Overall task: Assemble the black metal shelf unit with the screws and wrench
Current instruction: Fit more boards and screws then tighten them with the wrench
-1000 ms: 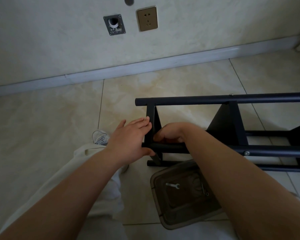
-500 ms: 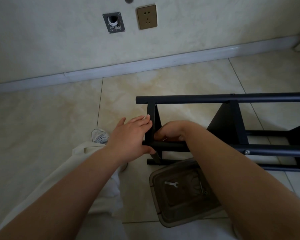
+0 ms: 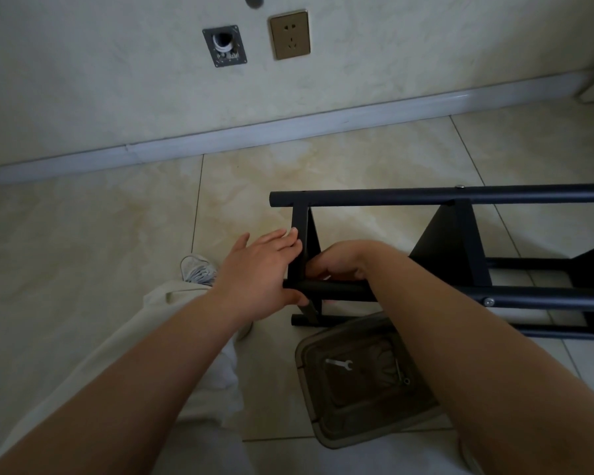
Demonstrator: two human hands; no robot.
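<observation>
The black metal shelf unit (image 3: 460, 241) lies on its side on the tiled floor (image 3: 83, 252), its long tubes running parallel to the wall. Just below its near tube sits a translucent plastic bin (image 3: 354, 406), holding a small wrench (image 3: 339, 364) and, at its right side, a screw (image 3: 406, 381). At the unit's left end, the left hand (image 3: 258, 279) lies with straight fingers flat against the end crossbar, thumb under the near tube. The right hand (image 3: 340, 260), just inside that crossbar, has curled fingers, though whether they grasp anything cannot be told.
</observation>
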